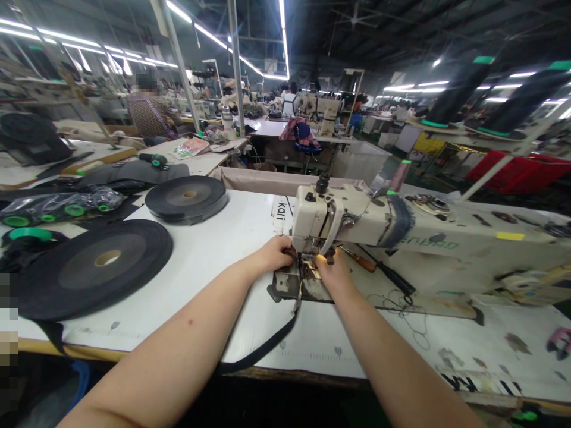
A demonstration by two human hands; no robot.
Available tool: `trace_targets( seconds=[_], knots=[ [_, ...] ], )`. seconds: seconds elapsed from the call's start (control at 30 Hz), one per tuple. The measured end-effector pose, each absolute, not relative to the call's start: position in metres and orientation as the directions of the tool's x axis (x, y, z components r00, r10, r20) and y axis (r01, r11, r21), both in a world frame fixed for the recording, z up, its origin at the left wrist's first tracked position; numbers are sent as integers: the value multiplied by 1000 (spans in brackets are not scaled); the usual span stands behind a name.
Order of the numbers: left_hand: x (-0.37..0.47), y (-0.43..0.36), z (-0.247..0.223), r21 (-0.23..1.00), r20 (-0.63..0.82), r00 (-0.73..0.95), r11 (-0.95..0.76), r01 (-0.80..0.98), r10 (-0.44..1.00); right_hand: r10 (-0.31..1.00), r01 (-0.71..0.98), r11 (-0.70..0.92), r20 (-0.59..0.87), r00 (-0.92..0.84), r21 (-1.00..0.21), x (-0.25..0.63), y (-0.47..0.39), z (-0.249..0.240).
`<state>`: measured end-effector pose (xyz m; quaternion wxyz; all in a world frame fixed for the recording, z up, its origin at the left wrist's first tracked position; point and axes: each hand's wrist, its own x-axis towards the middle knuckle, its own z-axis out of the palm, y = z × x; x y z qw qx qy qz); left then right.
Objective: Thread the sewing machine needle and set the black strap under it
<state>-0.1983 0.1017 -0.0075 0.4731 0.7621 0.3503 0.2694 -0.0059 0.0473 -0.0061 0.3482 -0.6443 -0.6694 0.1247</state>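
Note:
A cream sewing machine (357,223) stands on the white worktable (214,261). My left hand (273,254) rests at the left of the needle area, fingers curled against the machine's foot. My right hand (332,272) is pressed in under the machine head, just right of the needle, where a small light glows. A black strap (272,342) runs from under the needle down over the table's front edge. I cannot tell whether either hand pinches the strap; the fingertips are hidden by the machine head.
Two big rolls of black tape, one near (96,264) and one farther (186,198), lie on the left. Bagged green-cored spools (57,205) sit at the far left. A screwdriver (359,260) and loose thread (404,306) lie right of the needle. A person (149,110) works at a distant table.

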Motion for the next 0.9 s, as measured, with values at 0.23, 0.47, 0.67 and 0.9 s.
trace_targets(
  seconds=[0.23,0.47,0.67,0.9],
  knots=[
    [-198,102,-7,908,84,598,-308,283,797,955,765,154,292,47,-626,-5,48,-8],
    [-197,102,-7,907,81,602,-309,286,794,953,744,190,303,18,-641,-6,47,-6],
    [-198,102,-7,906,79,605,-311,289,793,952,761,172,305,36,-626,-6,45,-2],
    [-199,100,-6,912,64,607,-293,286,792,953,752,172,299,35,-636,-7,45,-2]
  ],
)
